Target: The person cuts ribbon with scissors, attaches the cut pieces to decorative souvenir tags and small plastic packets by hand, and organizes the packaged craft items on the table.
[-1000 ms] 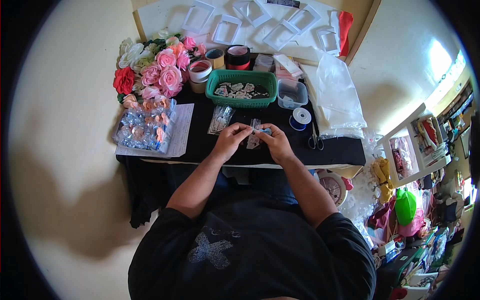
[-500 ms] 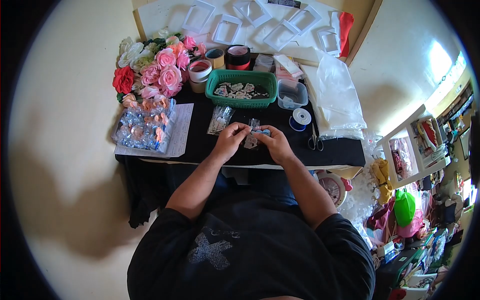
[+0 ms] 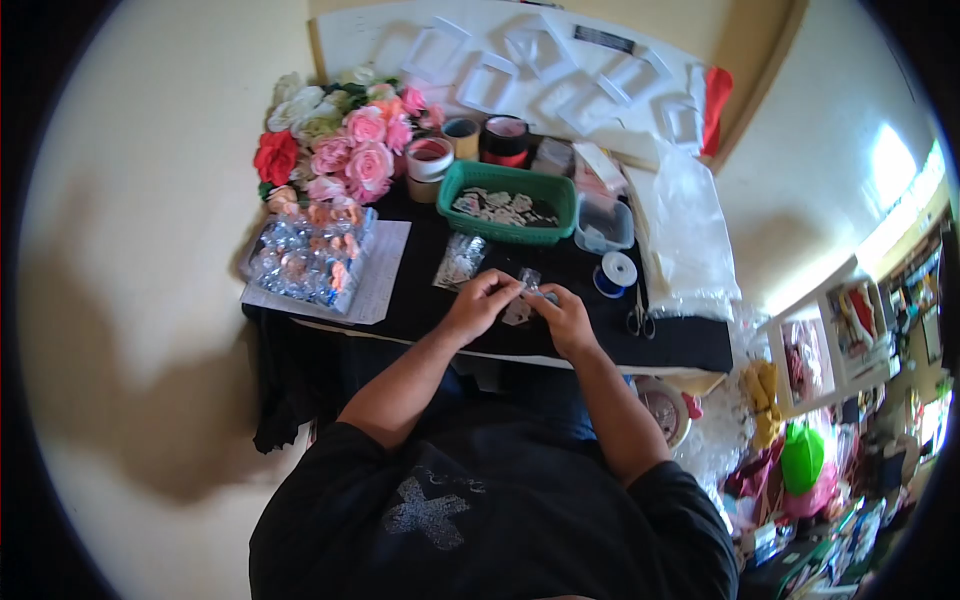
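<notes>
My left hand (image 3: 484, 304) and my right hand (image 3: 564, 318) meet over the front of the black-covered table. Both are closed, pinching a small clear plastic bag (image 3: 530, 277) between the fingertips. A pale cut-out piece (image 3: 517, 313) shows just below the fingers; whether it is inside the bag or under it I cannot tell. A bit of blue peeks out by my right fingers, mostly hidden. Left of the hands lies another clear bag of cut-outs (image 3: 460, 261). Behind them, a green basket (image 3: 508, 233) holds many small white cut-outs.
A tub of wrapped, ribboned items (image 3: 305, 258) rests on paper at left, below artificial flowers (image 3: 345, 150). Tape rolls (image 3: 430, 158) stand behind the basket. To the right are a clear container (image 3: 604, 240), a ribbon spool (image 3: 615, 272), scissors (image 3: 640, 318) and plastic sheets (image 3: 690, 240). White frames (image 3: 488, 83) lie at the back.
The whole view has shifted, so the table sits lower and further right. Both hands stay together at the small bag, and less of the blue piece shows by the right fingers.
</notes>
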Demonstrator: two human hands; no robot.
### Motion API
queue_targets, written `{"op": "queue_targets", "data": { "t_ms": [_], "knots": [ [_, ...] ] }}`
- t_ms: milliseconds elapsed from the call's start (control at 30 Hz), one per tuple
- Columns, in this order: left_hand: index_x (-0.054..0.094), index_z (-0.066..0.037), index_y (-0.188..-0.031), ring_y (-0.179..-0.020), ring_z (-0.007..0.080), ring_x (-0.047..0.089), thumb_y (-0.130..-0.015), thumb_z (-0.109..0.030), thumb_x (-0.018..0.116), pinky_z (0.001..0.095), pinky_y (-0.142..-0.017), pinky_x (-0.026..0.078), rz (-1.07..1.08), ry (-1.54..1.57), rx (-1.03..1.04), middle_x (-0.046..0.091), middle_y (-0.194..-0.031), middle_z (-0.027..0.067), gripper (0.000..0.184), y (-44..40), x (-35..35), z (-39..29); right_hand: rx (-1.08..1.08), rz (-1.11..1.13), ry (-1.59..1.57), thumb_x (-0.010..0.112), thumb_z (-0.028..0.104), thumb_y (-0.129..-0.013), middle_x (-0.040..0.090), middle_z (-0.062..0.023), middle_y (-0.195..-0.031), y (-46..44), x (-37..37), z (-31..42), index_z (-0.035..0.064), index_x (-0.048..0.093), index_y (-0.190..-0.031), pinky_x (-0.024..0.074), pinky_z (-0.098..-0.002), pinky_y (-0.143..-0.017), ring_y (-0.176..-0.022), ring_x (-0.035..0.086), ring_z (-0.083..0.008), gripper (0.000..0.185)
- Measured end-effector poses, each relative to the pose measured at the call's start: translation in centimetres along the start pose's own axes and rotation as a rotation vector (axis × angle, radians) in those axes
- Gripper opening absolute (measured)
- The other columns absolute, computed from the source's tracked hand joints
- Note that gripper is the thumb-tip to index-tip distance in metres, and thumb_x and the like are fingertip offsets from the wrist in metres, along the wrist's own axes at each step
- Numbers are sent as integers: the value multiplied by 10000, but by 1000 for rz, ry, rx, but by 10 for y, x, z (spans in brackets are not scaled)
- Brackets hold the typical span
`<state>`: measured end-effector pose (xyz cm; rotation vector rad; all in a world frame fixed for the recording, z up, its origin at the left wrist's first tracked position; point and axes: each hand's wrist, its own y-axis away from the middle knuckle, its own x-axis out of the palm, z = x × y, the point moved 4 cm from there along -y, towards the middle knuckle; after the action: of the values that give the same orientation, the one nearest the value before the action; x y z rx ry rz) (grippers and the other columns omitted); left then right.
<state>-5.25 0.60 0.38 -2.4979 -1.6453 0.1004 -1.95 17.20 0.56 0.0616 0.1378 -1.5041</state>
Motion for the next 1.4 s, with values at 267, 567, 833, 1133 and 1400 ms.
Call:
{"op": "queue_targets", "data": {
  "t_ms": [267,567,833,1133,1400],
  "knots": [
    [613,-48,-1007,-812,59,578,-958,-180,604,219,-721,479,37,32,-9,610,-884,-3,141,-1,1,4,75,48,-478,619,144,-929,648,-41,-890,0,4,-9,6,623,-1024,466,-239,-738,-802,599,-102,168],
    [609,-44,-967,-783,78,572,-938,-186,633,246,-686,479,40,-69,80,610,-856,18,147,0,2,-1,37,-5,-614,593,58,-922,621,-23,-936,-2,2,-6,76,591,-965,442,-274,-806,-882,578,-122,46],
    [616,-25,-971,-782,75,564,-934,-252,640,249,-697,475,67,104,12,610,-857,19,231,-1,5,3,23,-12,-629,585,73,-937,614,-32,-963,-5,3,-8,65,561,-1006,443,-283,-812,-895,576,-123,73],
    [610,-10,-975,-801,88,605,-935,-203,619,265,-738,518,57,138,1,629,-873,38,197,-1,4,9,-21,-9,-376,636,120,-923,604,-35,-952,0,11,3,33,547,-1038,453,-256,-812,-884,579,-110,170],
    [611,-22,-978,-861,105,604,-922,-133,583,278,-794,494,100,-51,56,640,-919,49,127,3,-3,-4,31,37,-171,672,153,-911,621,-27,-863,-3,12,-4,32,566,-957,452,-236,-773,-807,566,-90,168]
  ]
}}
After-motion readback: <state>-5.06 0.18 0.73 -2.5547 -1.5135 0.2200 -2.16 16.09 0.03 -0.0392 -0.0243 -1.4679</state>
